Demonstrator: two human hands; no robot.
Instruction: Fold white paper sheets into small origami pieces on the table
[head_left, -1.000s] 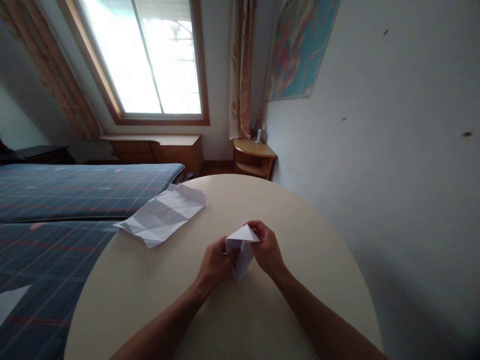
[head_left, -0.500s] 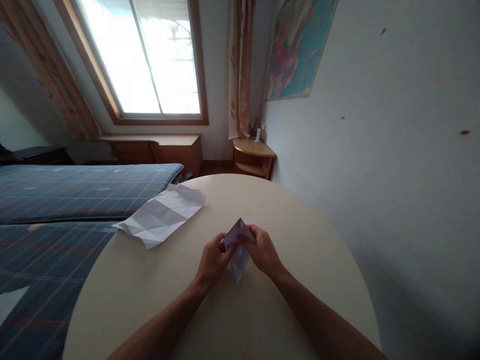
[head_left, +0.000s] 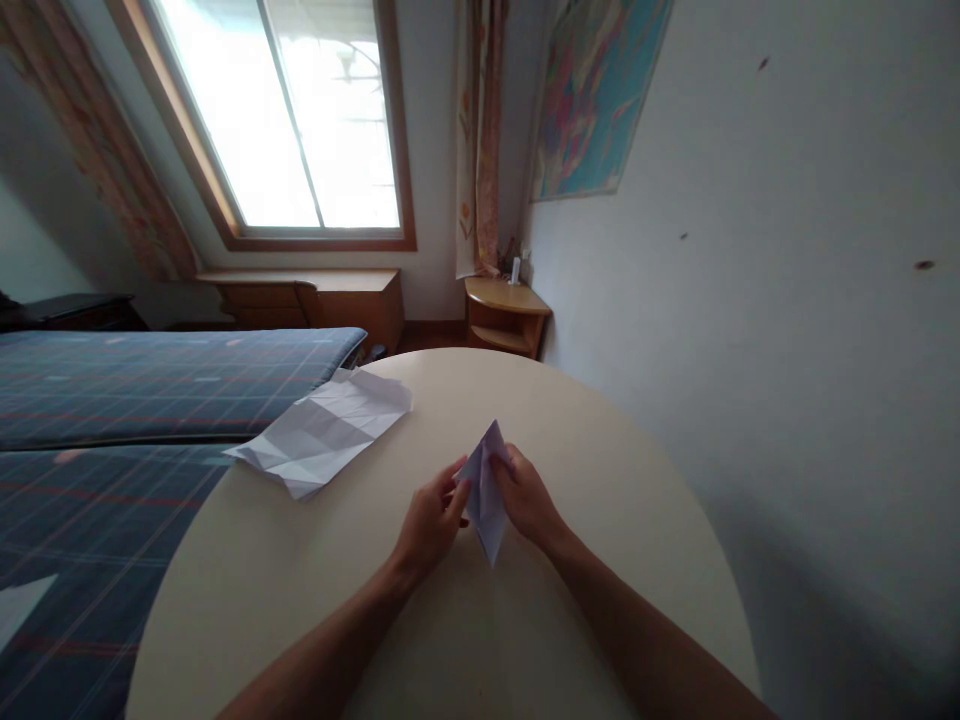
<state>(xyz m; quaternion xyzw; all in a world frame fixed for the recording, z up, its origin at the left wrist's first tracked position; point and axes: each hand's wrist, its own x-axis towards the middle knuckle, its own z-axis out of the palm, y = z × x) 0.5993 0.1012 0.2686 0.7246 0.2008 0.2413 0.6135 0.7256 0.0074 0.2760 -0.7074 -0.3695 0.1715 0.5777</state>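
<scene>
A folded piece of white paper (head_left: 487, 505), shaped like a long diamond with a crease down its middle, is held up over the round cream table (head_left: 480, 640). My right hand (head_left: 523, 495) pinches its right side, the thumb lying on the front face. On the opposite side my left hand (head_left: 435, 515) grips the left corner between thumb and fingers. The paper's upper tip points away from me and its lower tip toward me. Part of its back is hidden by my fingers.
Creased white sheets (head_left: 330, 425) lie at the table's left edge. Beyond them is a bed with a blue plaid mattress (head_left: 150, 390), with another paper (head_left: 22, 605) on it. A wooden corner shelf (head_left: 506, 295) stands past the table, and a white wall (head_left: 787, 350) runs along the right.
The folded paper has turned and shifted slightly right, and now shows a narrower diamond with its tip higher. My left thumb has moved from its middle to its left edge.
</scene>
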